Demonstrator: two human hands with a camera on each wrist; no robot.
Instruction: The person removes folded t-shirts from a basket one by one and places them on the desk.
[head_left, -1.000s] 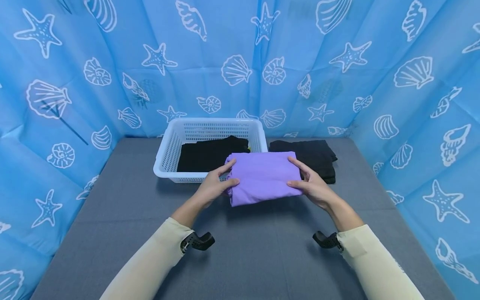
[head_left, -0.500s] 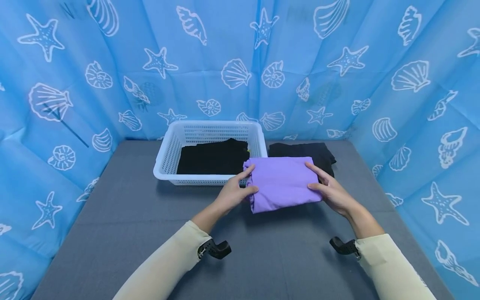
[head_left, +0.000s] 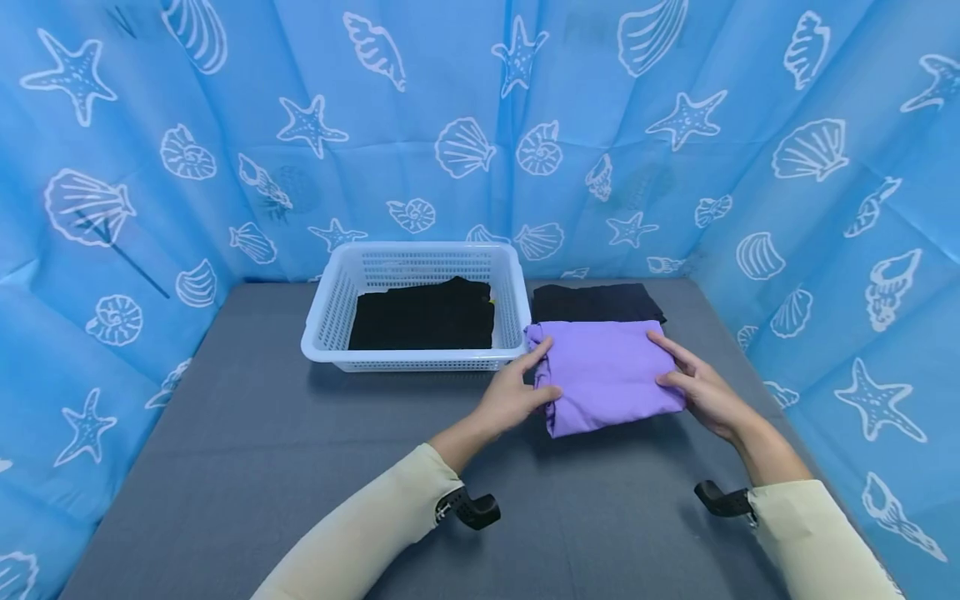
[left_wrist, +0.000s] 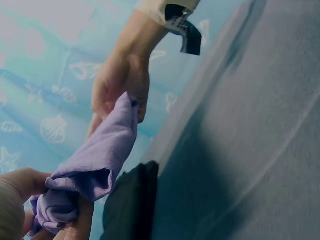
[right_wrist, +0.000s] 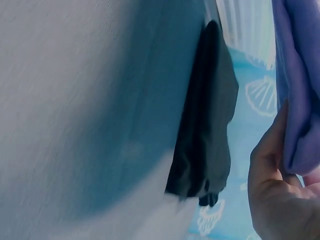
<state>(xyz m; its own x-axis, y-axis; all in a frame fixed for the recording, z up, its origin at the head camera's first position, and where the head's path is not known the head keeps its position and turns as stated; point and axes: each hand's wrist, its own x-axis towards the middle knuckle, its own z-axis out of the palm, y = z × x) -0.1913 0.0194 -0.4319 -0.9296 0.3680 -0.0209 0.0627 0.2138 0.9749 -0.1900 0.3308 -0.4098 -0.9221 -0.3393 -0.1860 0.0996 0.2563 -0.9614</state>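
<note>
A folded purple cloth garment (head_left: 606,375) hangs above the table between both hands, in front of the black folded clothes (head_left: 596,302). My left hand (head_left: 513,396) grips its left edge, thumb on top and fingers beneath. My right hand (head_left: 701,387) pinches the right edge the same way. In the left wrist view the purple garment (left_wrist: 95,155) shows its folded layers edge-on, with the right hand (left_wrist: 122,82) at its far end. From the right wrist view, the black folded clothes (right_wrist: 207,120) lie on the table below the garment, with a gap between them.
A white perforated basket (head_left: 416,360) with folded black cloth (head_left: 423,317) inside stands at the back, left of the black clothes. A grey cloth covers the table (head_left: 300,483). Blue curtains (head_left: 360,108) with white shells and starfish rise behind and at both sides.
Both hands have carried the purple garment to the right and slightly nearer, from in front of the basket's right end to in front of the black folded clothes. Their grip stays the same.
</note>
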